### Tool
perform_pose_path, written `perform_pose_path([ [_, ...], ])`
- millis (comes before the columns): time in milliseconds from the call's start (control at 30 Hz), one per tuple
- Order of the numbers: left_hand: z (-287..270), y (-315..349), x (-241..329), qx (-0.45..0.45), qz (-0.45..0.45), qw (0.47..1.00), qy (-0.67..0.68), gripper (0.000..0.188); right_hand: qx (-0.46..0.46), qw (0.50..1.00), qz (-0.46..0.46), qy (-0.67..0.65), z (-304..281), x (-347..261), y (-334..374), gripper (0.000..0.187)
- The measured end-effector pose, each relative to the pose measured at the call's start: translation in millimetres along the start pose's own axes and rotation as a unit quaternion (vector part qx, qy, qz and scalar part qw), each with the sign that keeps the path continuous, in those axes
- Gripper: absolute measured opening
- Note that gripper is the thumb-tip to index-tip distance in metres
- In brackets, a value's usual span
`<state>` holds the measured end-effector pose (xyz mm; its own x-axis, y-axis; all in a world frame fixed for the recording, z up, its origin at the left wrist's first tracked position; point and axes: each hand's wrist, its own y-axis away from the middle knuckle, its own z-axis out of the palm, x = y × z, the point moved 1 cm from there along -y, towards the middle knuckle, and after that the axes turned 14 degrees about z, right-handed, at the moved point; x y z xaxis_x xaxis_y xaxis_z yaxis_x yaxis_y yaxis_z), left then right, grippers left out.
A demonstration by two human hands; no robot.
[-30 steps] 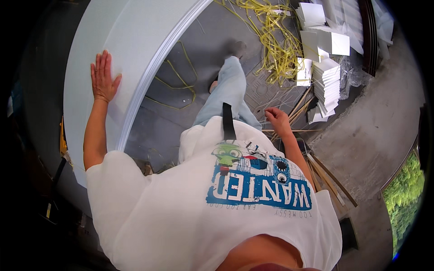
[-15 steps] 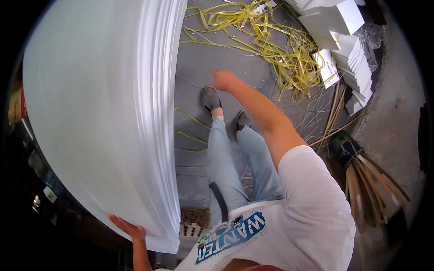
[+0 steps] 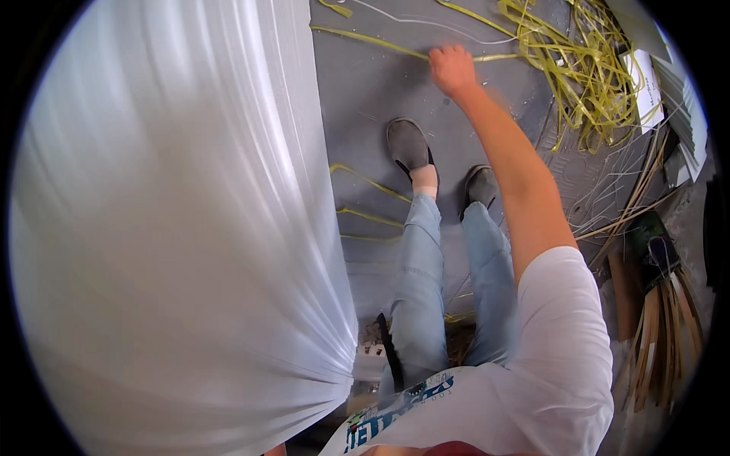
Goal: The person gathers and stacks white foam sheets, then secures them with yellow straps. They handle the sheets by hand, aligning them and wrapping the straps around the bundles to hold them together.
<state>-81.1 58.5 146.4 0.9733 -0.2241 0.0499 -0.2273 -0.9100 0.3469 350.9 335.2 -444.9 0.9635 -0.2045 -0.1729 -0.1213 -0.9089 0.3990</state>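
My right hand (image 3: 453,70) is stretched out ahead over the grey floor, its fingers curled closed on a yellow strap (image 3: 372,42). That strap runs from the edge of a tall stack of thin white sheets (image 3: 175,251) past my hand toward a tangle of yellow straps (image 3: 589,72). The stack fills the left side, and its sheet edges fan and converge near my waist. Only a sliver of my left forearm shows at the lower edge beside the stack; the left hand itself is out of sight.
More yellow strap pieces (image 3: 369,218) lie on the floor by the stack. At far right stand folded white sheets (image 3: 684,114), with thin loose strips below them. A bundle of brown strips (image 3: 661,334) is at the right. My grey shoes (image 3: 409,144) stand on the floor.
My right hand has reached farther ahead and closed on the yellow strap. The view has shifted left and closer to the stack. My left hand, earlier against the stack's near edge, has left the view.
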Motion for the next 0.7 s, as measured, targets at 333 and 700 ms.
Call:
perform_pose_path([
  [333, 5, 69, -27, 0.080, 0.032, 0.996, -0.004, 0.078, -0.182, 0.976, 0.077, -0.090, -287, 71, 152, 0.026],
  [700, -17, 68, -32, 0.084, -0.013, 0.996, 0.016, 0.077, -0.326, 0.931, 0.107, -0.128, -712, -55, 212, 0.028],
])
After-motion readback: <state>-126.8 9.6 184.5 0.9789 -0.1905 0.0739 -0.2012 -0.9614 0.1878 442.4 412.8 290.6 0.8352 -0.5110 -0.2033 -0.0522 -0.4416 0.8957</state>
